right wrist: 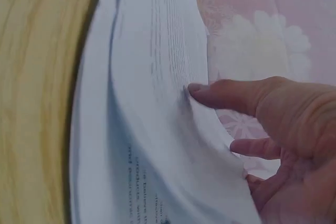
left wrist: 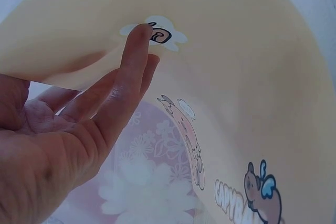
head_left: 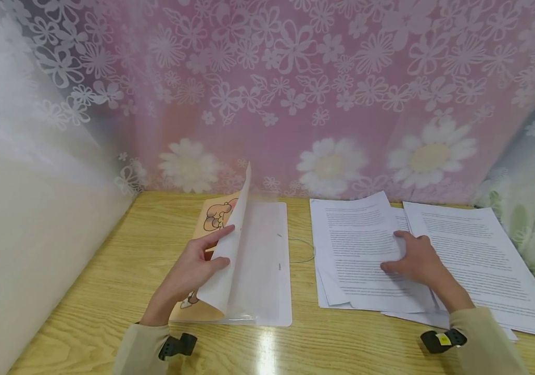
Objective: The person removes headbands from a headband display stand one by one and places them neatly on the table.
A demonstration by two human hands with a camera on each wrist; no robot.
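Gently curved tan cover (left wrist: 244, 87), printed papers (head_left: 358, 245)

A pink curtain (head_left: 258, 117) (daisy-printed) hangs behind the wood-grain table (head_left: 108, 260).

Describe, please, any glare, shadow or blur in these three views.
Head view: bright glare on the wooden table at bottom centre; left wrist view: a shadow on the cartoon cover; right wrist view: a shadow on the printed page, the flowered cloth behind looks soft.
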